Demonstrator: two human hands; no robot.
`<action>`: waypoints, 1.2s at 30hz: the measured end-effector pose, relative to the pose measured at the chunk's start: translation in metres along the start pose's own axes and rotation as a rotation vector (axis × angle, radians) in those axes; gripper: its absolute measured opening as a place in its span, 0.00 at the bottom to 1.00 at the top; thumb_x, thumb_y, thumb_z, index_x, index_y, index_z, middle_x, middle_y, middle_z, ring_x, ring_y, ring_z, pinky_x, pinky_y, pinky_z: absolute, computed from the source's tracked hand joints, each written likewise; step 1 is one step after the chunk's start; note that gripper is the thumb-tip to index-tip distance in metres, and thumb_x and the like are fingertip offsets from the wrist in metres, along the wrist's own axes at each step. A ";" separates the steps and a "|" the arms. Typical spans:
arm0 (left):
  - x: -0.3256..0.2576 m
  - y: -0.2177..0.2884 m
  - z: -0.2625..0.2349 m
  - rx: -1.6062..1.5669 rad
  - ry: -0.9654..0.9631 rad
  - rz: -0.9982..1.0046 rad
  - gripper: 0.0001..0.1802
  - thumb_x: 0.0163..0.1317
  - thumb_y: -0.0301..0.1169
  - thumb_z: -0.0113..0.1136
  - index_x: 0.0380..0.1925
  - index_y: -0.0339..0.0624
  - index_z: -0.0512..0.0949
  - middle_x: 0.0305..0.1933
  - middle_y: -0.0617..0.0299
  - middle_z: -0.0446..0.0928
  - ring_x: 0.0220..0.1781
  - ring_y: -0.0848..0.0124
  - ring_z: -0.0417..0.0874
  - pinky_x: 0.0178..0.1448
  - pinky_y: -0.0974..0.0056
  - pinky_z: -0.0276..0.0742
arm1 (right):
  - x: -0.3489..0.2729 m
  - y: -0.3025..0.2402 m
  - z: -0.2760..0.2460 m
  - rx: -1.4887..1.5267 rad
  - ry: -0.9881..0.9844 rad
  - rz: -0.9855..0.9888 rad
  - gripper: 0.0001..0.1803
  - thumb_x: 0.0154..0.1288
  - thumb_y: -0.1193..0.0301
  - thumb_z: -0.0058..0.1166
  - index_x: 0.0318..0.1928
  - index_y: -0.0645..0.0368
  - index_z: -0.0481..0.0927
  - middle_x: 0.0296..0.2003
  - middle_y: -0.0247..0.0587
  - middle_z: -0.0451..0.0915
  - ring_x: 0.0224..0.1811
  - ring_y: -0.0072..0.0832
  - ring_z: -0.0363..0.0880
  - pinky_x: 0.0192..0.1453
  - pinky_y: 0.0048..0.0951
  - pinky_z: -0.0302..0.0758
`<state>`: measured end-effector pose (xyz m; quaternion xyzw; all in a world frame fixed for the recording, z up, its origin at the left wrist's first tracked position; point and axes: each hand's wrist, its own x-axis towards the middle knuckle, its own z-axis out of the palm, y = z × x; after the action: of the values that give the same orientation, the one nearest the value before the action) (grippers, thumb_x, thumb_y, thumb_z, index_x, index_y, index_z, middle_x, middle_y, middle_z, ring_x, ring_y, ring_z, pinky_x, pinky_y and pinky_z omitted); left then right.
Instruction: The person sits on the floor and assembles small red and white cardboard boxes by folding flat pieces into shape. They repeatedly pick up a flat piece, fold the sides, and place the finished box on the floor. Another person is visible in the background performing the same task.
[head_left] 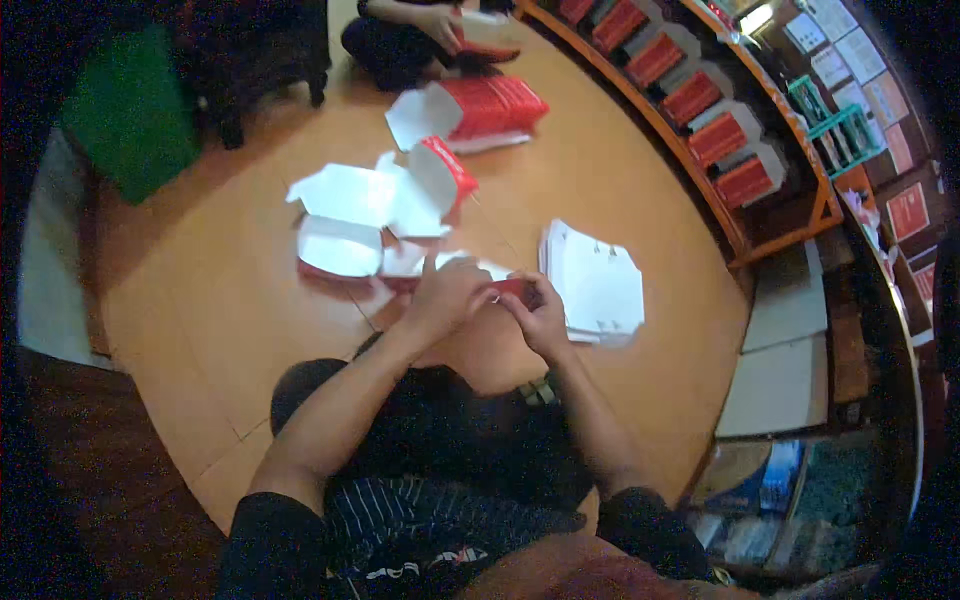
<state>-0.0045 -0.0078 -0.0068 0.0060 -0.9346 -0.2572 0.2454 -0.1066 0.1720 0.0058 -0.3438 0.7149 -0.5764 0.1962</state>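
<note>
A red-and-white folding carton (pixel 512 287) is held in front of my lap. My left hand (pixel 448 297) is closed on its near left part, with the fingertips partly hidden. At the carton's right end, my right hand (pixel 543 318) grips the red edge between thumb and fingers. Just beyond my left hand lie small open cartons (pixel 342 247), white inside and red outside. A stack of flat white carton blanks (pixel 597 283) rests on the floor to the right of my right hand.
Farther off stands a group of nested red cartons (pixel 495 108). Another person's hand (pixel 438 25) holds a carton at the top. A wooden shelf (pixel 735 235) with a row of red boxes lines the right side. Dark furniture (pixel 255 65) and a green object (pixel 130 115) stand at upper left.
</note>
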 end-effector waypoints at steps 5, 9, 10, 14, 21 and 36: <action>0.007 -0.036 -0.027 -0.139 0.057 -0.151 0.13 0.63 0.43 0.61 0.35 0.46 0.82 0.38 0.55 0.81 0.49 0.54 0.80 0.61 0.42 0.62 | 0.017 0.028 0.009 -0.092 -0.259 0.020 0.20 0.69 0.65 0.60 0.56 0.65 0.77 0.42 0.38 0.84 0.41 0.26 0.83 0.51 0.31 0.80; 0.017 -0.039 -0.028 -0.244 -0.073 -0.130 0.14 0.62 0.39 0.64 0.41 0.40 0.84 0.49 0.50 0.83 0.54 0.53 0.82 0.62 0.52 0.71 | 0.010 0.035 -0.003 0.098 -0.247 0.377 0.18 0.72 0.63 0.56 0.54 0.64 0.79 0.40 0.37 0.84 0.39 0.23 0.83 0.39 0.27 0.83; 0.017 -0.038 -0.029 -0.265 -0.105 -0.092 0.14 0.61 0.39 0.65 0.40 0.40 0.84 0.49 0.49 0.83 0.54 0.52 0.82 0.61 0.53 0.73 | 0.007 0.027 -0.003 0.097 -0.262 0.428 0.18 0.72 0.63 0.56 0.54 0.63 0.79 0.40 0.37 0.84 0.38 0.22 0.83 0.37 0.27 0.83; 0.020 -0.021 -0.034 -0.222 -0.150 0.069 0.14 0.59 0.39 0.67 0.36 0.39 0.83 0.47 0.50 0.83 0.51 0.52 0.82 0.57 0.50 0.76 | 0.003 0.039 -0.005 0.095 -0.314 0.392 0.16 0.72 0.64 0.57 0.52 0.63 0.80 0.37 0.37 0.84 0.36 0.21 0.83 0.35 0.24 0.83; 0.006 -0.007 -0.036 0.008 -0.279 -0.008 0.15 0.58 0.41 0.66 0.40 0.44 0.81 0.41 0.55 0.81 0.46 0.54 0.81 0.56 0.50 0.70 | 0.001 0.049 -0.003 -0.030 -0.398 0.263 0.09 0.67 0.71 0.62 0.43 0.63 0.82 0.34 0.35 0.83 0.33 0.20 0.81 0.36 0.24 0.79; -0.004 0.011 0.006 0.153 -0.171 0.069 0.10 0.50 0.38 0.72 0.33 0.52 0.86 0.42 0.60 0.75 0.48 0.57 0.75 0.49 0.49 0.69 | 0.000 0.037 -0.003 -0.316 -0.223 0.013 0.17 0.60 0.74 0.65 0.50 0.58 0.77 0.29 0.40 0.83 0.31 0.24 0.80 0.38 0.31 0.76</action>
<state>-0.0024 0.0057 -0.0079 -0.0297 -0.9688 -0.1761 0.1722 -0.1186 0.1775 -0.0288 -0.4275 0.7726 -0.4139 0.2215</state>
